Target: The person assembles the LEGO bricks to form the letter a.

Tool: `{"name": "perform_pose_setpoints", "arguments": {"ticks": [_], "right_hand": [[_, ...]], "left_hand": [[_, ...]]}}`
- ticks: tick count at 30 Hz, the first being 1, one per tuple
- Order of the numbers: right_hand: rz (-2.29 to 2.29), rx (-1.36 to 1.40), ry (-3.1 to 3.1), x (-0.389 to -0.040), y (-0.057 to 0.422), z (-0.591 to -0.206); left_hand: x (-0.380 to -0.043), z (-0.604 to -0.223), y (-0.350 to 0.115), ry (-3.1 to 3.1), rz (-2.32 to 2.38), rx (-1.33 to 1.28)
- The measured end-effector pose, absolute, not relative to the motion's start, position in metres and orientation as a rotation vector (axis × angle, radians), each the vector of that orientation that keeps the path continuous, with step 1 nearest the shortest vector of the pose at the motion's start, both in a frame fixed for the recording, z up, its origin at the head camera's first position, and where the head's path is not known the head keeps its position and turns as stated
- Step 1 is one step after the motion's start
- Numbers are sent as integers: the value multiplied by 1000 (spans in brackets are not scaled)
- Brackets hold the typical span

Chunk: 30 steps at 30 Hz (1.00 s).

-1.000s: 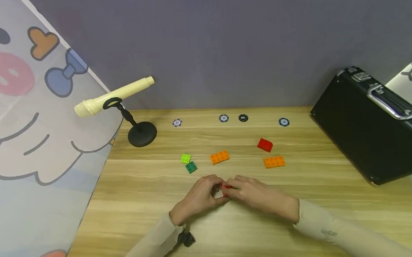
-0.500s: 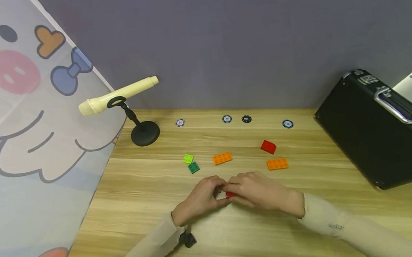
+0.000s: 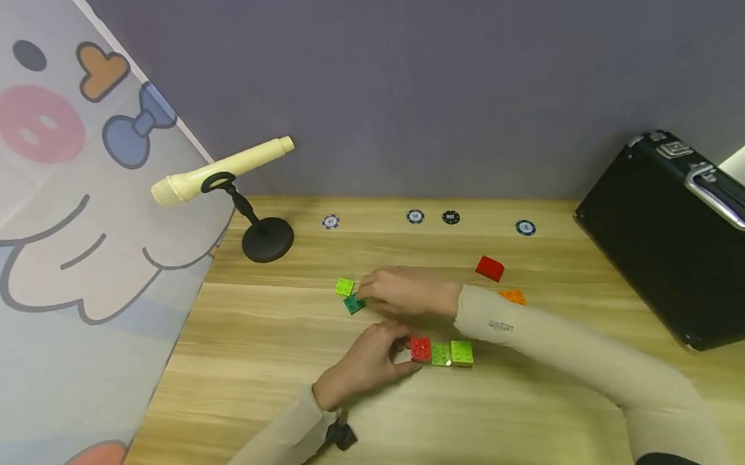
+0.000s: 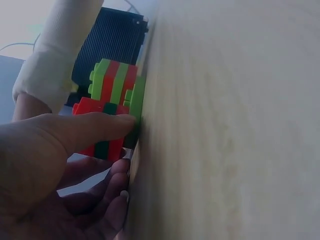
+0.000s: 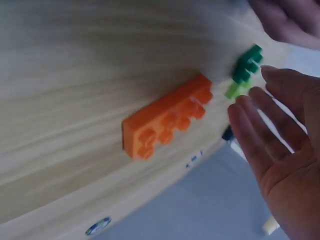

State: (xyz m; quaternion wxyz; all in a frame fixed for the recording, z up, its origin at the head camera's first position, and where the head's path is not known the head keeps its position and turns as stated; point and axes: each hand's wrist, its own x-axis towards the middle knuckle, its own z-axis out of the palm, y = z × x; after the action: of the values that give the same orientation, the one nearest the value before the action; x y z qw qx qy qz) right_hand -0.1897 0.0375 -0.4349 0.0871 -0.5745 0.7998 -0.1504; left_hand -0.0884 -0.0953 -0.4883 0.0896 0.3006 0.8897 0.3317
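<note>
My left hand (image 3: pixel 365 357) holds the left end of a toy brick build (image 3: pixel 441 353), its thumb against a red and dark green stack (image 4: pixel 87 106) in the left wrist view. A second stack, striped lime and red (image 4: pixel 112 80), rises from the same lime base. My right hand (image 3: pixel 410 290) hovers beside a dark green brick (image 3: pixel 353 304), its fingers apart and holding nothing. In the right wrist view a gap shows between those fingers and the dark green brick (image 5: pixel 246 64). A lime brick (image 3: pixel 345 286) lies just behind it.
An orange brick (image 5: pixel 165 117) lies near the right hand; the head view hides it. Another orange brick (image 3: pixel 512 296) and a red brick (image 3: pixel 490 268) lie to the right. Poker chips (image 3: pixel 415 217) line the back, between a microphone (image 3: pixel 229 169) on a stand and a black case (image 3: pixel 683 252).
My right hand has left the build and moved left and away, to the dark green brick. The build's right part has come into sight. My left hand keeps its hold.
</note>
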Motion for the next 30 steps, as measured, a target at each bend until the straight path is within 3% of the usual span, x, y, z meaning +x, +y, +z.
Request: {"name": "perform_pose_setpoints", "arguments": {"ticks": [9,23,30], "right_hand": [[-347,-1823,2378,-189,37,-450],[-396,-1554,2556,-160,127,-447],[-312,-1504,2705,-152,145,-458]], "left_hand": [[-89,-490,-95,2658,982,931],[-90,-488,-95,2630,978,870],[-90,-488,-95,2621,979,849]]}}
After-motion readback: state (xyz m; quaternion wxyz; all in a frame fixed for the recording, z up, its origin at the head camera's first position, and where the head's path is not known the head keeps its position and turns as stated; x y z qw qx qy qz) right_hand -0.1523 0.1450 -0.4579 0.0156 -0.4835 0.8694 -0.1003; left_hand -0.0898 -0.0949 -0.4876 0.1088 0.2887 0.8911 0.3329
